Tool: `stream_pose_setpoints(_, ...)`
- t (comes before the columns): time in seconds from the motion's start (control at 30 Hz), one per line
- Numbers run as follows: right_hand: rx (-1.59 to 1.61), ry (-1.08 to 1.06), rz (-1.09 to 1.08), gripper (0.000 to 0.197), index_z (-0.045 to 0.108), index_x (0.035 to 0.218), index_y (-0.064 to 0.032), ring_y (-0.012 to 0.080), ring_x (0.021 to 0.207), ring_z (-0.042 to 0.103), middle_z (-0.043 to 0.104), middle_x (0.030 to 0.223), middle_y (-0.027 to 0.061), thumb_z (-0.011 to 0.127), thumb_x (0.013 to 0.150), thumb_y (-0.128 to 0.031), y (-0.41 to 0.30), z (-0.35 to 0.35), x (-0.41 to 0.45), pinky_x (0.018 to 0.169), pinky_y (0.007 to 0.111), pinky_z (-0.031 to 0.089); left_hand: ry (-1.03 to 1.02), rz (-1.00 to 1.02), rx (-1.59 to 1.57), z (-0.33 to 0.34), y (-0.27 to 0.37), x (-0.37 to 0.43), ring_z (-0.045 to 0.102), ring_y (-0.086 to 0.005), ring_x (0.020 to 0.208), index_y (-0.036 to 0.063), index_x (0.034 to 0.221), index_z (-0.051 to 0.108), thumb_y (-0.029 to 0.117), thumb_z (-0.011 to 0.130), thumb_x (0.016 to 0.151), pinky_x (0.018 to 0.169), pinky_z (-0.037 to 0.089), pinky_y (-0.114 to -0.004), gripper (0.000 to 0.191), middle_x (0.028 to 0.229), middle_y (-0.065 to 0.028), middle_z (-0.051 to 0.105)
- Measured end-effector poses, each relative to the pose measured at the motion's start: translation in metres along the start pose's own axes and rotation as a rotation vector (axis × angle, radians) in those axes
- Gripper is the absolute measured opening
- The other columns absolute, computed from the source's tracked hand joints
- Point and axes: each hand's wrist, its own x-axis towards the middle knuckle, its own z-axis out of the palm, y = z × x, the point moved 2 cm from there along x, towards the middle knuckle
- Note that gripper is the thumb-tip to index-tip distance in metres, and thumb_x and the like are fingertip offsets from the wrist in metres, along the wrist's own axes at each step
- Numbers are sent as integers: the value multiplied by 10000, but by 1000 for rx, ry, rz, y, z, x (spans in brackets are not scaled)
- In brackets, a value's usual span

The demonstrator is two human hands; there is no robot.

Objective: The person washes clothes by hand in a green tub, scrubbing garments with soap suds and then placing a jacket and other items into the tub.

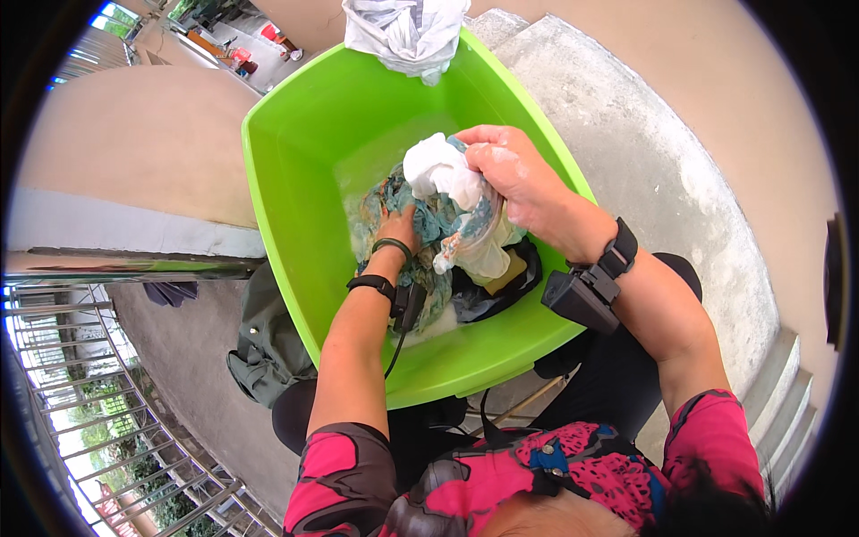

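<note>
A large green plastic tub (288,181) stands before me with wet laundry and whitish suds in its bottom. My right hand (513,171) grips a bunched, teal-patterned cloth (478,218), its thumb and forefinger pinching the fabric near the tub's right side. Suds cling to the back of that hand. Bunched white cloth (436,166) lies against its fingers. Lower and to the left, my left hand (400,228) is sunk in the patterned fabric (429,218); its fingertips are partly hidden. Below the right hand, pale yellow fabric (493,252) hangs over dark cloth (480,295).
A white cloth (409,37) drapes over the tub's far rim. Dark green fabric (272,342) lies outside the tub's left side. Concrete steps (782,382) are at right, a metal railing (114,403) at lower left. A yellow block (508,272) sits among the laundry. Both wrists wear strapped devices.
</note>
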Motion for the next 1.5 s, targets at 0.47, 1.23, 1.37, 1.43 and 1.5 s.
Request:
stream_pose_setpoints(0.47,47,46,5,276,510,1030,93,196,715,596,583,855,138,504,776,-17,2,-5,5,625,317,501,-93,-281,-482,14,-14,-11,572,-334,1026,0,1198,469,197,692,701,858,459,-421,579,1125,-226,573)
stream_pose_setpoints(1.23,556,444,-267,87,576,757,50,263,605,580,545,674,119,533,684,29,-64,-45,10,529,390,485,332,-108,-305,-133,-106,-64,648,-238,684,68,932,685,124,693,662,665,515,-338,276,786,-119,673)
stream_pose_setpoints(1.37,331,383,-199,221,565,987,85,199,841,605,608,918,136,469,829,-37,-65,-42,6,718,318,524,-104,-119,-30,-74,-61,-71,581,-304,991,82,1042,642,181,688,677,860,471,-384,382,1081,-158,614)
stream_pose_setpoints(1.43,470,375,-265,99,549,789,70,251,603,574,548,699,119,507,705,41,-63,-42,10,507,397,475,-294,-15,55,-62,-49,-69,574,-304,1006,90,1083,618,193,695,671,885,458,-383,431,1110,-150,603)
stream_pose_setpoints(1.5,446,349,-245,96,548,789,71,248,601,572,549,700,119,510,707,39,-58,-46,14,508,397,475,-347,3,69,-58,-42,-64,578,-303,998,74,1068,622,206,690,674,881,463,-385,421,1096,-155,607)
